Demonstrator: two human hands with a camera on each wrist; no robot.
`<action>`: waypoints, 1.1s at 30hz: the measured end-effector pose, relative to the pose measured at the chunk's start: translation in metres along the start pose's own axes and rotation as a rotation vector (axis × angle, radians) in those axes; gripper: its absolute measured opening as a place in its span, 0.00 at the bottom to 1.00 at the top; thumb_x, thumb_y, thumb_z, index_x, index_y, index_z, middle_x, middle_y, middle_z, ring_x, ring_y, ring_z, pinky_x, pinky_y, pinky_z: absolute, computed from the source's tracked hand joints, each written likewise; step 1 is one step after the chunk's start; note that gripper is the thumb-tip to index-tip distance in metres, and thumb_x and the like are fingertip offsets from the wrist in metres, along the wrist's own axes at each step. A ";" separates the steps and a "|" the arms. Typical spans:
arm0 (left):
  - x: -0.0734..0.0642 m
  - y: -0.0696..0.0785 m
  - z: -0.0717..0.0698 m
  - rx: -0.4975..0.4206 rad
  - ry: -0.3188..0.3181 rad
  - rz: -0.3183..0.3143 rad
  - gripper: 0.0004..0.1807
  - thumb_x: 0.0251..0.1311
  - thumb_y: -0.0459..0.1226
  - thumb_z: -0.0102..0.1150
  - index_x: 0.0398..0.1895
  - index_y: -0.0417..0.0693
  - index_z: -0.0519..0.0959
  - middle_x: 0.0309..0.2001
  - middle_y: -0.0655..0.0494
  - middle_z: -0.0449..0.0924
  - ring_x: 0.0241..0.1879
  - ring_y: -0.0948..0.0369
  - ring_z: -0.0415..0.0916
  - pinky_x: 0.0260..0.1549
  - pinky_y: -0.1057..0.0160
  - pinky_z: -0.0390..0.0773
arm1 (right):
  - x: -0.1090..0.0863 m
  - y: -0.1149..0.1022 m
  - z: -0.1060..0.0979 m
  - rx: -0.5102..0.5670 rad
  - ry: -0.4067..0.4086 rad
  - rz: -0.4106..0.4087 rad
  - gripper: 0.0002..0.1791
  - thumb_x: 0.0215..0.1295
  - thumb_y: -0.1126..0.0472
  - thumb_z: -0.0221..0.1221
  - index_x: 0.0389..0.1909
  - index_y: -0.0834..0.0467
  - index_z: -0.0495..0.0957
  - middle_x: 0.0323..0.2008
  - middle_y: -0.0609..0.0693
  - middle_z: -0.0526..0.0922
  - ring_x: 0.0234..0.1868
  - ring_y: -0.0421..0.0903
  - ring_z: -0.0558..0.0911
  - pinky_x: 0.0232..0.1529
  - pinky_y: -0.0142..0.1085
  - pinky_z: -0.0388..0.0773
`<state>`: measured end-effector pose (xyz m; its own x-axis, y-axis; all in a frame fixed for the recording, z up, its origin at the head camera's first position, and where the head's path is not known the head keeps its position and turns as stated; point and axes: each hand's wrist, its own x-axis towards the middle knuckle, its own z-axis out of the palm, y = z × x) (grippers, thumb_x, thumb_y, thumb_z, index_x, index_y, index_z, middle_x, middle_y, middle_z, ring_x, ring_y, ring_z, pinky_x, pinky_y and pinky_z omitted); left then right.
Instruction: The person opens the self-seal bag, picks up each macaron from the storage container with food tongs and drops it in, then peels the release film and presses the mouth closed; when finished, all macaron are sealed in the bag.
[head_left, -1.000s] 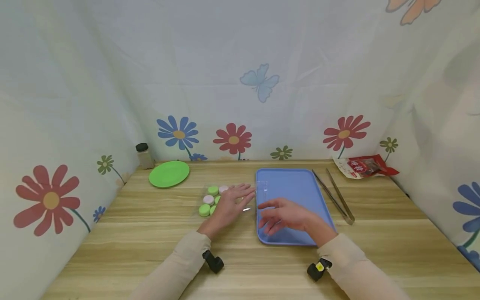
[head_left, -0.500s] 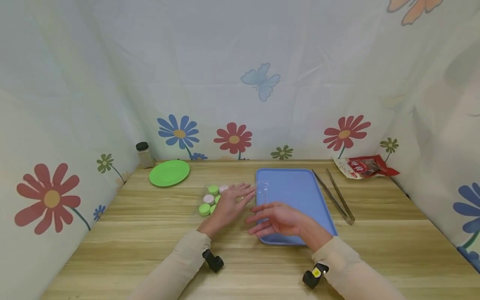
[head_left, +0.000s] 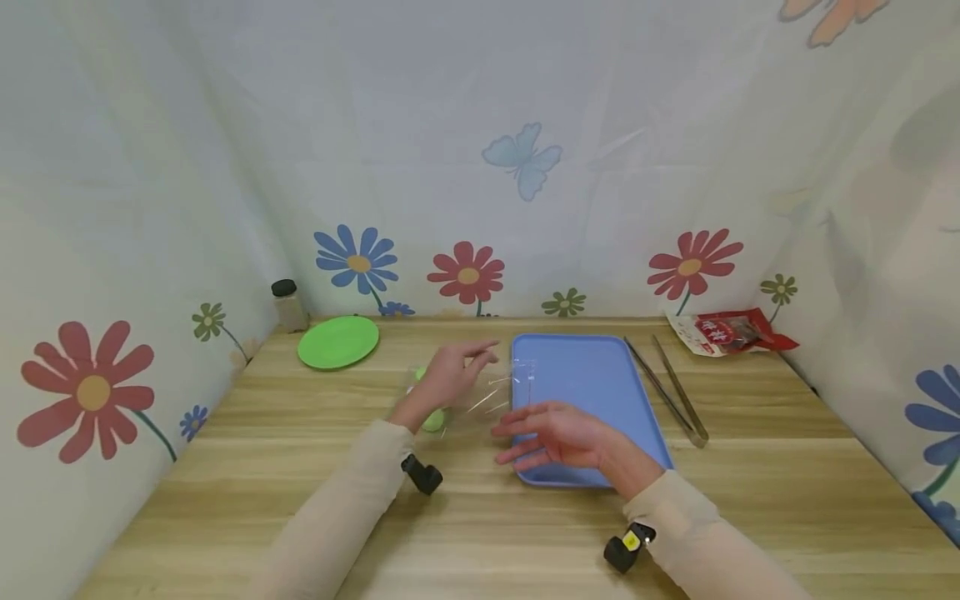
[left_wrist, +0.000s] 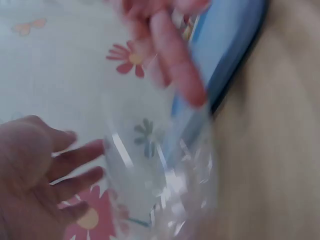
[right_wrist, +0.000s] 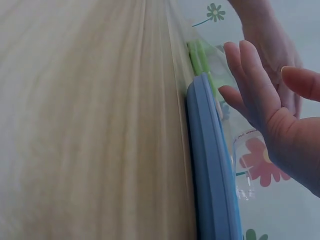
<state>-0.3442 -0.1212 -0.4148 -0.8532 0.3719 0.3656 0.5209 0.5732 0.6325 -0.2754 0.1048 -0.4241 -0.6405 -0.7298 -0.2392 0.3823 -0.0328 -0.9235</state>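
Observation:
A clear plastic pack lies left of the blue tray, its right end overlapping the tray's edge. Inside its left part, a green macaron shows beside my left wrist; my hand and forearm hide most of the others. My left hand is over the pack, fingers loosely extended and thumb apart. In the left wrist view, the fingertips of my left hand come up to the plastic. My right hand hovers over the tray's left edge, fingers spread and holding nothing.
Metal tongs lie right of the tray. A red and white snack packet is at the back right. At the back left are a green plate and a dark-lidded jar. Floral curtains border the wooden table.
My left hand has lifted and shifted slightly left and back, covering more macarons and baring the pack's right part. My right hand moved left and down, then stayed nearly still.

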 end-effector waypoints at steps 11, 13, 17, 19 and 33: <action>0.044 -0.034 -0.011 0.209 -0.400 -0.239 0.17 0.69 0.35 0.60 0.59 0.42 0.80 0.54 0.48 0.82 0.53 0.52 0.78 0.54 0.52 0.78 | 0.005 0.006 0.004 -0.093 -0.044 0.042 0.25 0.76 0.64 0.50 0.67 0.74 0.63 0.68 0.67 0.68 0.56 0.62 0.81 0.43 0.48 0.85; 0.045 -0.041 -0.012 0.217 -0.434 -0.272 0.14 0.68 0.37 0.62 0.54 0.43 0.83 0.49 0.51 0.84 0.47 0.54 0.79 0.49 0.55 0.80 | 0.006 0.006 0.005 -0.102 -0.048 0.049 0.25 0.76 0.64 0.51 0.67 0.73 0.63 0.68 0.66 0.69 0.55 0.62 0.81 0.42 0.47 0.85; 0.042 -0.053 -0.021 0.209 -0.478 -0.269 0.10 0.69 0.39 0.61 0.43 0.42 0.85 0.36 0.49 0.82 0.33 0.57 0.74 0.35 0.62 0.77 | 0.005 0.004 0.006 -0.131 -0.063 0.059 0.26 0.75 0.64 0.51 0.68 0.74 0.62 0.68 0.66 0.70 0.56 0.62 0.81 0.41 0.47 0.85; 0.039 -0.057 -0.027 0.207 -0.486 -0.256 0.10 0.70 0.39 0.59 0.40 0.42 0.84 0.33 0.49 0.81 0.31 0.59 0.72 0.33 0.63 0.74 | 0.004 0.002 0.005 -0.146 -0.068 0.060 0.26 0.75 0.63 0.51 0.68 0.74 0.62 0.68 0.66 0.70 0.56 0.62 0.81 0.41 0.48 0.85; -0.033 -0.065 -0.070 -0.097 -0.679 -0.402 0.12 0.74 0.36 0.50 0.34 0.38 0.78 0.24 0.51 0.78 0.22 0.62 0.74 0.21 0.66 0.78 | 0.000 -0.023 -0.019 -0.539 0.052 0.008 0.19 0.75 0.60 0.52 0.51 0.73 0.77 0.46 0.64 0.86 0.44 0.61 0.86 0.41 0.50 0.85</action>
<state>-0.3522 -0.2217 -0.4205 -0.7572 0.5318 -0.3793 0.1454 0.7033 0.6959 -0.2966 0.1187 -0.4082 -0.6762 -0.6934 -0.2489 0.0004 0.3374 -0.9413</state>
